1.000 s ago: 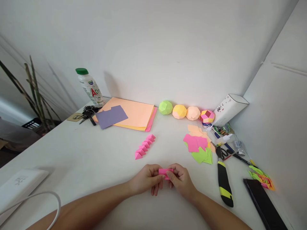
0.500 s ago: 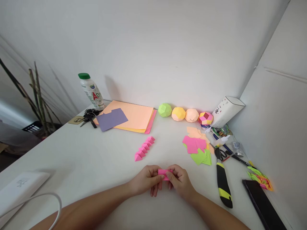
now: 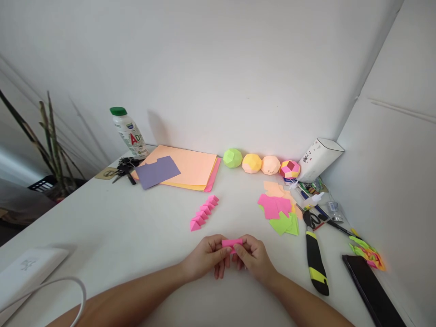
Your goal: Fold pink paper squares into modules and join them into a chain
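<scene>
A small folded pink paper piece (image 3: pixel 232 243) is pinched between both hands just above the white table (image 3: pixel 136 227). My left hand (image 3: pixel 208 256) grips its left end with curled fingers. The right end is held by my right hand (image 3: pixel 252 257), also closed on it. Beyond the hands lies a row of folded pink paper units (image 3: pixel 204 212). To the right sits a loose pile of pink, green and orange paper squares (image 3: pixel 279 210).
Several paper polyhedron balls (image 3: pixel 252 162) line the back wall beside a white box (image 3: pixel 318 159). Orange sheets with a purple card (image 3: pixel 177 170), keys (image 3: pixel 122 165) and a bottle (image 3: pixel 127 129) lie back left. Utility knife (image 3: pixel 315 259), scissors (image 3: pixel 315 218), phone (image 3: pixel 373 290) right; white device (image 3: pixel 27 270) left.
The hands and the pink piece stay almost as they were. The view has shifted slightly, so the table's things sit a little further left.
</scene>
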Motion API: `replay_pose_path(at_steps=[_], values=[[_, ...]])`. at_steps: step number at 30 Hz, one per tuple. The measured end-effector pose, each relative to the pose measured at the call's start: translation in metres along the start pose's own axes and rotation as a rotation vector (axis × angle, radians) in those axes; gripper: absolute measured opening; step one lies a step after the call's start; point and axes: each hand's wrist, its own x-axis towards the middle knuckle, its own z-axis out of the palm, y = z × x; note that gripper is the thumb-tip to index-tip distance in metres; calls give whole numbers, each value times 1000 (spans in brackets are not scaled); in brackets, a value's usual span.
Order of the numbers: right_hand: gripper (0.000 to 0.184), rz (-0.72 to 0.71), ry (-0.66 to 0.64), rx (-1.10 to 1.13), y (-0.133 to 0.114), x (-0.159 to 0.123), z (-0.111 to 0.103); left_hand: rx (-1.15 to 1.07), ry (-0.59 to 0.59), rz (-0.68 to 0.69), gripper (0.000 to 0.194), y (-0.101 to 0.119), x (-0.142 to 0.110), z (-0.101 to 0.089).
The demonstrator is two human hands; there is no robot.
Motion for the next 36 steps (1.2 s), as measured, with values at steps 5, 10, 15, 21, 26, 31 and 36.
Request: replay_pose_path(at_steps=[5, 10, 15, 21, 26, 31, 36], values=[[30, 7, 4, 12, 1, 1, -1, 6, 4, 3, 33, -2, 0, 0], [30, 2, -2, 12, 3, 2, -1, 18, 9, 2, 33, -1, 1, 1], [31, 3, -1, 31, 4, 2, 0, 36, 11, -13, 34, 1, 0, 2], [32, -2, 3, 26, 5, 1, 0, 36, 6, -30, 34, 2, 0, 2], [32, -41, 2, -26, 7, 0, -1, 79, -42, -89, 30, 2, 1, 1], [33, -94, 1, -77, 10, 0, -1, 110, -70, -122, 19, 3, 1, 0], [32, -107, -1, -98, 9, 2, -1, 132, -65, -84, 17, 1, 0, 1]])
